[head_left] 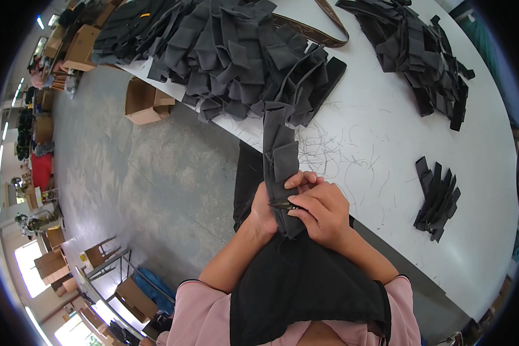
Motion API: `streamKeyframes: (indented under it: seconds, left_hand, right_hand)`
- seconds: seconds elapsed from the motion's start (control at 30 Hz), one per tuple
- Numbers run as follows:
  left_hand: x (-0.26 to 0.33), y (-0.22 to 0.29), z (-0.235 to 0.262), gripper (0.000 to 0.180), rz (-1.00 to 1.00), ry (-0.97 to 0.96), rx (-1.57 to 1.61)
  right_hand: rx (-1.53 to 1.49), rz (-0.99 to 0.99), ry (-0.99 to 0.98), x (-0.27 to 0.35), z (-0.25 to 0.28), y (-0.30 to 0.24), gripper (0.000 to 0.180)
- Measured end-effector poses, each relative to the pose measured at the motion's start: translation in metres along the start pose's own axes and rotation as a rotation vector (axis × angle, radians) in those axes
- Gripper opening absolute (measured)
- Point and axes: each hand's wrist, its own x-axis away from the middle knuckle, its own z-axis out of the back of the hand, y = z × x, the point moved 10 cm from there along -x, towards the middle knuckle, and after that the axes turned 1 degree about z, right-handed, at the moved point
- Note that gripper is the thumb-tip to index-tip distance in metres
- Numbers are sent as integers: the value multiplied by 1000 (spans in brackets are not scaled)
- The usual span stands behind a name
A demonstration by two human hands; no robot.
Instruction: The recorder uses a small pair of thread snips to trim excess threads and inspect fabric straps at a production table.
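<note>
A long dark grey fabric strip with folded flaps along it lies lengthwise in front of my body, its far end by the big pile. My left hand is closed around the strip from the left, partly hidden behind it. In my right hand is a small pair of dark thread snips, pinched between the fingers. The blades point left across the strip. The heap of similar grey fabric pieces covers the near-left side of the white table.
Loose thread ends litter the tabletop. Another pile of dark strips lies far right, with a small bundle nearer. A brown patterned strap curves at the back. An open cardboard box is left of the table.
</note>
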Motion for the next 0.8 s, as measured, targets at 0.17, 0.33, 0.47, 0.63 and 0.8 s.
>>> streamKeyframes:
  seconds: [0.17, 0.33, 0.47, 0.63, 0.8]
  left_hand:
    - [0, 2, 0, 26, -26, 4, -27]
    - [2, 7, 5, 32, -87, 49, -116]
    - [22, 25, 12, 46, -253, 446, -581]
    - [28, 23, -14, 60, -255, 146, -483]
    - [22, 47, -18, 53, -376, 37, -566]
  right_hand:
    - [61, 43, 0, -2, 1, -8, 26]
    - [-160, -97, 102, 4, 14, 4, 31]
    - [-453, -547, -50, 9, -21, 41, 39]
    - [-701, -687, -152, 31, -34, 53, 26]
    - [-688, -719, -159, 38, -30, 47, 30]
